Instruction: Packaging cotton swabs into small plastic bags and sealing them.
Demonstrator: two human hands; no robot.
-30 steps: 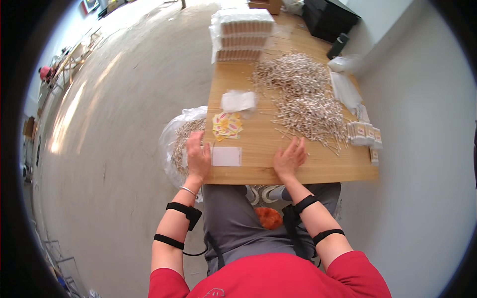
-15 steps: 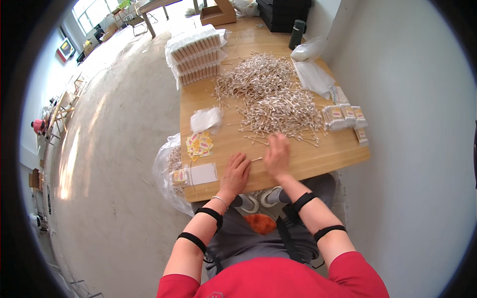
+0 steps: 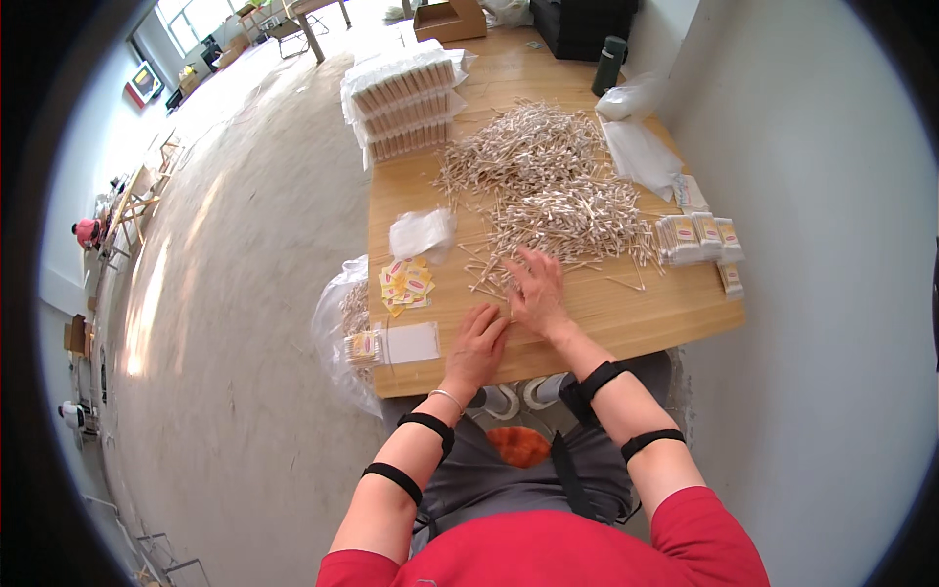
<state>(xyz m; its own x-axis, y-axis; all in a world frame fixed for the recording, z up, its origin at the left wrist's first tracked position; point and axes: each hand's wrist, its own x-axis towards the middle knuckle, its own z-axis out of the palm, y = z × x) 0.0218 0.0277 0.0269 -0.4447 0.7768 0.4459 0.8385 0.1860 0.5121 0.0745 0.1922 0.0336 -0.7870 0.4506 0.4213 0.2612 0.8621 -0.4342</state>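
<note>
A big heap of cotton swabs (image 3: 538,152) covers the middle of the wooden table (image 3: 646,318), with loose ones scattered along its near edge. Just in front of that edge, my right hand (image 3: 538,293) is palm down with its fingers spread over stray swabs. Close beside it, at the table's near side, my left hand (image 3: 476,347) has its fingers curled together. A swab stuck out from these fingers a moment ago; the fingers now mostly hide it. Left of this hand lie a white card (image 3: 413,342) and a small filled pack of swabs (image 3: 363,347).
Yellow labels (image 3: 406,284) and clear bags (image 3: 422,233) lie at the left. Stacked swab packs (image 3: 406,103) stand behind them. At right are small finished packs (image 3: 699,238), a plastic bag (image 3: 638,152) and a dark green bottle (image 3: 609,66). A wall (image 3: 812,245) borders the right side.
My right hand has moved left and spread its fingers beside my left hand. The swab sticking out from my left hand is now mostly covered. The whole view has shifted slightly.
</note>
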